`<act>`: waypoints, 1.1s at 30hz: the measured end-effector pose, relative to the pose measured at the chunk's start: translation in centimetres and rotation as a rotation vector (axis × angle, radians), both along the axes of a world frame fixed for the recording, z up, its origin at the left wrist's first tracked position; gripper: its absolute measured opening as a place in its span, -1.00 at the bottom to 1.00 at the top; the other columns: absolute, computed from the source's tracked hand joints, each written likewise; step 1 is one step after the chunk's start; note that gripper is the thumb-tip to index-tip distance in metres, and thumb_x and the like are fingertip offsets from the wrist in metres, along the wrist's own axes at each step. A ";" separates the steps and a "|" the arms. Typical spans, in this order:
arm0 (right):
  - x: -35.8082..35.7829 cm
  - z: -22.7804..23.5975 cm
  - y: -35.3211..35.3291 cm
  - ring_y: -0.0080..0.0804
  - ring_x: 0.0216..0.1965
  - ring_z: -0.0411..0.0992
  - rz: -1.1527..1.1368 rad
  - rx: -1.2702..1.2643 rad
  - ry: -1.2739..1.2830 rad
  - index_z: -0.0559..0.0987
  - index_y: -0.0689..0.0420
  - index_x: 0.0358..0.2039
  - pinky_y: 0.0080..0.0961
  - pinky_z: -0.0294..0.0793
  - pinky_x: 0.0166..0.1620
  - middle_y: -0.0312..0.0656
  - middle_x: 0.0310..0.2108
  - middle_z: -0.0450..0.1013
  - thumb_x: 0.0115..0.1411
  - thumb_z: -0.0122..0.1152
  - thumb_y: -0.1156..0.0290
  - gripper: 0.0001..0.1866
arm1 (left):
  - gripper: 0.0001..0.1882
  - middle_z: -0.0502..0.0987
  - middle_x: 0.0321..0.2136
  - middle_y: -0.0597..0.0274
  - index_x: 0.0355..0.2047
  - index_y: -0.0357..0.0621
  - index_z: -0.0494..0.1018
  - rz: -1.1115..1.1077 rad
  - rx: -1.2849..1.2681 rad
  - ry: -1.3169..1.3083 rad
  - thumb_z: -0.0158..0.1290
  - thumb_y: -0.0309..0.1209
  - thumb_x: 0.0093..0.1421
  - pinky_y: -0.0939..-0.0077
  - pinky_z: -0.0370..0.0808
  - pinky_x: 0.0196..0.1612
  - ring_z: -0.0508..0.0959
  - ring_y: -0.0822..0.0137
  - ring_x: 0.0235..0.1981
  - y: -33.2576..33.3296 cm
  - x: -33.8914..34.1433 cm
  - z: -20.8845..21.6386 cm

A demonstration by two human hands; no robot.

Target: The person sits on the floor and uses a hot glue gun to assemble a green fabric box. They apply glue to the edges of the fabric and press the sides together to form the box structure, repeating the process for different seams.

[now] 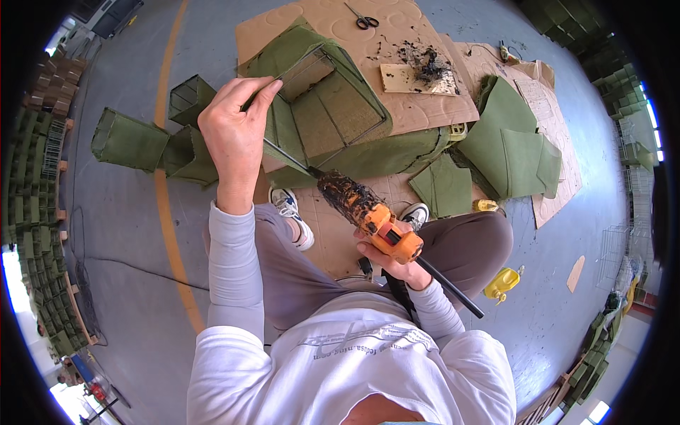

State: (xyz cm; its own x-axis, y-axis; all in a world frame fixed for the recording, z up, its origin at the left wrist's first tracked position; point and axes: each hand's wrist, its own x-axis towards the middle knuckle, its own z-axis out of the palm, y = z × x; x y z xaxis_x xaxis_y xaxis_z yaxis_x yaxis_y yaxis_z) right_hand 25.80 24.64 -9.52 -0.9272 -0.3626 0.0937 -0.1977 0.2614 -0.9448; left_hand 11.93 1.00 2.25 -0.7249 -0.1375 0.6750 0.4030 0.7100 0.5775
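On a workshop floor (142, 283), seated among cardboard sheets (425, 106) and folded green fabric pieces (513, 152). Left hand (234, 138) closed in a pinching grip on the fabric edge of a green cloth-covered wire-frame box (329, 106), held up ahead of the knees. Right hand (393, 265) wrapped fully round an orange glue gun (365, 211), its nozzle aimed at the box's lower edge. Scissors (366, 21) well apart beyond.

Single head-worn fisheye view, looks steeply down from above the person's chest onto lap and floor. Close range: left hand (236, 134) and right hand (392, 261) fill the centre. Wide field; floor edges and stacked goods curve at the rim. No second view.
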 end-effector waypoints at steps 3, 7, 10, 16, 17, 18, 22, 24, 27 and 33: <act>0.0 0.6 -0.1 -0.20 -0.53 0.36 -0.015 -0.016 -0.021 0.48 0.17 -0.28 -0.41 0.37 -0.41 -0.14 -0.51 0.39 -0.03 0.35 0.33 -0.67 | -0.88 0.58 -0.52 0.20 -0.42 -0.36 0.54 0.000 0.000 -0.004 0.20 -0.54 0.03 0.64 0.40 -0.40 0.50 0.48 -0.52 0.0 0.0 -0.1; 0.1 0.3 0.0 -0.19 -0.52 0.36 0.011 0.004 -0.046 0.48 0.17 -0.27 -0.42 0.38 -0.40 -0.14 -0.50 0.40 -0.02 0.35 0.33 -0.67 | -0.89 0.54 -0.56 0.14 -0.46 -0.33 0.54 -0.014 0.000 0.051 0.22 -0.56 -0.01 0.54 0.39 -0.47 0.50 0.33 -0.57 0.0 -0.2 -0.3; 0.0 0.2 -0.2 -0.20 -0.52 0.37 0.000 0.020 0.030 0.48 0.18 -0.26 -0.43 0.38 -0.39 -0.13 -0.49 0.41 -0.02 0.35 0.33 -0.66 | -0.89 0.54 -0.55 0.15 -0.46 -0.33 0.54 -0.016 -0.010 0.042 0.22 -0.56 -0.01 0.53 0.40 -0.46 0.50 0.33 -0.56 0.1 -0.1 -0.2; 0.1 0.2 0.0 -0.18 -0.50 0.39 0.014 -0.030 -0.054 0.49 0.19 -0.26 -0.43 0.40 -0.37 -0.11 -0.49 0.43 -0.02 0.34 0.34 -0.67 | -0.89 0.55 -0.54 0.14 -0.46 -0.32 0.54 -0.035 -0.020 0.060 0.23 -0.56 -0.02 0.53 0.42 -0.44 0.51 0.32 -0.55 0.1 0.2 -0.6; 0.2 0.2 0.1 -0.18 -0.50 0.40 0.019 -0.043 -0.085 0.49 0.19 -0.26 -0.43 0.40 -0.37 -0.11 -0.49 0.43 -0.02 0.34 0.34 -0.67 | -0.89 0.56 -0.53 0.15 -0.45 -0.34 0.53 -0.032 -0.016 0.038 0.22 -0.57 0.00 0.56 0.42 -0.42 0.51 0.37 -0.53 0.1 0.5 -0.6; 0.2 0.3 0.1 -0.18 -0.50 0.40 0.016 -0.035 -0.076 0.48 0.19 -0.27 -0.43 0.40 -0.36 -0.11 -0.49 0.43 -0.02 0.34 0.35 -0.67 | -0.89 0.56 -0.52 0.16 -0.44 -0.37 0.52 -0.030 -0.012 0.015 0.21 -0.58 0.01 0.59 0.42 -0.39 0.51 0.41 -0.51 0.0 0.7 -0.6; 0.3 -0.2 0.0 -0.19 -0.49 0.41 0.017 -0.008 -0.052 0.48 0.20 -0.27 -0.44 0.41 -0.35 -0.10 -0.47 0.44 -0.03 0.34 0.35 -0.67 | -0.88 0.57 -0.50 0.17 -0.42 -0.40 0.52 -0.032 -0.007 -0.007 0.20 -0.60 0.02 0.62 0.43 -0.36 0.51 0.46 -0.48 0.1 0.9 -0.6; 0.3 -0.3 0.0 -0.18 -0.49 0.41 0.015 -0.001 -0.036 0.48 0.20 -0.27 -0.44 0.41 -0.35 -0.10 -0.47 0.44 -0.03 0.34 0.35 -0.67 | -0.89 0.57 -0.50 0.17 -0.42 -0.40 0.52 -0.035 -0.012 -0.002 0.20 -0.60 0.02 0.63 0.43 -0.36 0.51 0.47 -0.48 0.1 1.0 -0.6; 0.3 0.2 -0.1 -0.16 -0.49 0.41 0.001 0.002 -0.022 0.48 0.20 -0.28 -0.43 0.41 -0.36 -0.10 -0.47 0.43 -0.02 0.33 0.34 -0.67 | -0.89 0.57 -0.50 0.17 -0.42 -0.39 0.52 -0.037 -0.016 0.000 0.20 -0.60 0.02 0.63 0.43 -0.36 0.51 0.46 -0.48 0.0 0.9 -0.8; 0.2 0.3 0.2 -0.17 -0.50 0.41 0.028 0.007 -0.005 0.48 0.20 -0.28 -0.42 0.41 -0.38 -0.11 -0.49 0.43 -0.02 0.34 0.35 -0.68 | -0.89 0.57 -0.50 0.18 -0.42 -0.38 0.52 -0.042 -0.027 0.006 0.20 -0.60 0.02 0.62 0.43 -0.36 0.52 0.45 -0.48 0.1 1.0 -0.8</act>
